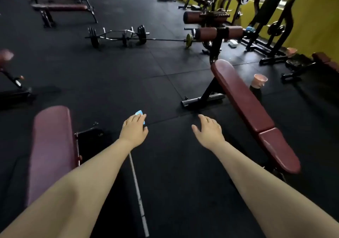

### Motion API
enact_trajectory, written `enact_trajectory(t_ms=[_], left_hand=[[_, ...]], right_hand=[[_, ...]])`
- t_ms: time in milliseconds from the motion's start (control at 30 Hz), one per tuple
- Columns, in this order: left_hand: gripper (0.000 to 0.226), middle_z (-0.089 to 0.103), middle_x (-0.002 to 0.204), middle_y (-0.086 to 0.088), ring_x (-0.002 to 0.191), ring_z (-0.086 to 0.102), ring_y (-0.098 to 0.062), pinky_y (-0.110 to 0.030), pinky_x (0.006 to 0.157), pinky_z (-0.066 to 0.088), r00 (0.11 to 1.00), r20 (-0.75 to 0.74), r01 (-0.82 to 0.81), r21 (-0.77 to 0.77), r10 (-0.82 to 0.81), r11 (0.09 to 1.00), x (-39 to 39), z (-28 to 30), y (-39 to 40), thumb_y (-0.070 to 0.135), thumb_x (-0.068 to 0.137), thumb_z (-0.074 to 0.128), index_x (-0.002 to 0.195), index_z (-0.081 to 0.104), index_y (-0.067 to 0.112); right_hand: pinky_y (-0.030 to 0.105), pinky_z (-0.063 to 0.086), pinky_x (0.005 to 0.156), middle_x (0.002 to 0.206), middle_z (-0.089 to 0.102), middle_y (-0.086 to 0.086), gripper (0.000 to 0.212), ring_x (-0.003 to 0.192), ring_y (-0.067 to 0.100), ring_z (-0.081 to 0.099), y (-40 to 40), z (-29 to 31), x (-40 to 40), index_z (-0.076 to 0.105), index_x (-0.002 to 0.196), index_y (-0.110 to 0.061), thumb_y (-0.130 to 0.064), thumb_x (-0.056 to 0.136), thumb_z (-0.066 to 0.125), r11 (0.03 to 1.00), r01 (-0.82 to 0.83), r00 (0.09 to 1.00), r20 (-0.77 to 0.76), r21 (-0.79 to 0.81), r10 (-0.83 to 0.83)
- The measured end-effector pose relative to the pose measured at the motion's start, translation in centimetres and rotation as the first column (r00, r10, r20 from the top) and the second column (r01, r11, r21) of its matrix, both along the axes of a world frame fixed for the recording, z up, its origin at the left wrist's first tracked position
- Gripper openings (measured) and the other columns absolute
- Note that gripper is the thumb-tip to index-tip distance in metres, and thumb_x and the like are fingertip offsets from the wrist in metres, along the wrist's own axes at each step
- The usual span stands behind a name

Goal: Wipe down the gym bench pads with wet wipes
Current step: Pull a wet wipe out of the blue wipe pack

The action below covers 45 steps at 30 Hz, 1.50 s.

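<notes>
A maroon bench pad point(52, 151) lies at the left. The left hand point(134, 128) reaches forward, palm down, fingers curled round a small blue wipe packet point(139, 113). The right hand point(208, 130) stretches out beside it, fingers loosely spread, holding nothing. A second sloping bench pad point(244, 102) stands at the right.
</notes>
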<state>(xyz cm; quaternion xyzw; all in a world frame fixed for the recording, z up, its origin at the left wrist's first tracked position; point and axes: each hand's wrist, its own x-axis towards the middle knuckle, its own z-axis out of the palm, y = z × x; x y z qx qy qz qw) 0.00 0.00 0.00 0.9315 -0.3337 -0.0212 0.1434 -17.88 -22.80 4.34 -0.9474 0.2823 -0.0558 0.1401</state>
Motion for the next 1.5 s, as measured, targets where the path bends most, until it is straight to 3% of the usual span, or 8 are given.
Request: enact_trajectory(t_ms=[167, 667, 967, 1267, 1500], left_hand=[[0.059, 0.029, 0.161, -0.001, 0.149, 0.021, -0.022, -0.040, 0.121, 0.018, 0.987, -0.085, -0.130, 0.082, 0.137, 0.988, 7.7, -1.2, -0.9, 0.032, 0.100, 0.045, 0.155, 0.028, 0.020], [0.057, 0.031, 0.160, -0.002, 0.149, 0.022, -0.021, -0.040, 0.121, 0.019, 0.907, -0.205, -0.359, 0.083, 0.368, 0.930, 33.9, -6.3, -9.9, 0.028, 0.100, 0.047, 0.154, 0.032, 0.019], [0.060, 0.032, 0.160, -0.006, 0.148, 0.026, -0.024, -0.040, 0.120, 0.023, 0.796, -0.375, -0.425, 0.212, 0.474, 0.880, 49.9, -15.3, -11.4, 0.029, 0.098, 0.048, 0.154, 0.030, 0.017], [0.058, 0.035, 0.157, -0.008, 0.145, 0.030, -0.027, -0.042, 0.118, 0.029, 0.612, -0.605, -0.503, 0.200, 0.509, 0.841, 65.2, -23.8, -12.8, 0.021, 0.099, 0.051, 0.153, 0.034, 0.012], [0.057, 0.037, 0.156, -0.006, 0.143, 0.034, -0.024, -0.038, 0.115, 0.033, 0.400, -0.737, -0.545, 0.287, 0.545, 0.788, 71.0, -37.3, -14.7, 0.020, 0.099, 0.051, 0.153, 0.034, 0.016]], right_hand=[[0.043, 0.027, 0.113, 0.147, 0.043, 0.007, 0.061, 0.137, 0.028, 0.035, -2.9, -2.9, 9.7, 0.030, 0.148, -0.015, -0.047, 0.098, 0.042, 0.998, -0.035, 0.994, -0.097, 0.058, 0.041], [0.044, 0.028, 0.113, 0.148, 0.041, 0.007, 0.060, 0.137, 0.029, 0.033, -17.4, -9.8, 41.8, 0.030, 0.148, -0.017, -0.047, 0.098, 0.044, 0.967, -0.169, 0.935, -0.279, 0.191, 0.219], [0.044, 0.028, 0.111, 0.147, 0.041, 0.005, 0.057, 0.136, 0.028, 0.034, -19.2, -17.7, 60.5, 0.030, 0.147, -0.019, -0.043, 0.097, 0.046, 0.946, -0.166, 0.877, -0.397, 0.278, 0.270], [0.044, 0.035, 0.109, 0.147, 0.040, 0.009, 0.057, 0.134, 0.029, 0.036, -18.6, -26.9, 77.3, 0.029, 0.148, -0.018, -0.035, 0.097, 0.049, 0.899, 0.005, 0.828, -0.505, 0.438, 0.242], [0.038, 0.044, 0.100, 0.135, 0.050, 0.012, 0.053, 0.122, 0.028, 0.050, -19.4, -40.9, 87.0, 0.035, 0.143, -0.013, -0.022, 0.094, 0.052, 0.843, 0.132, 0.781, -0.579, 0.521, 0.236]])
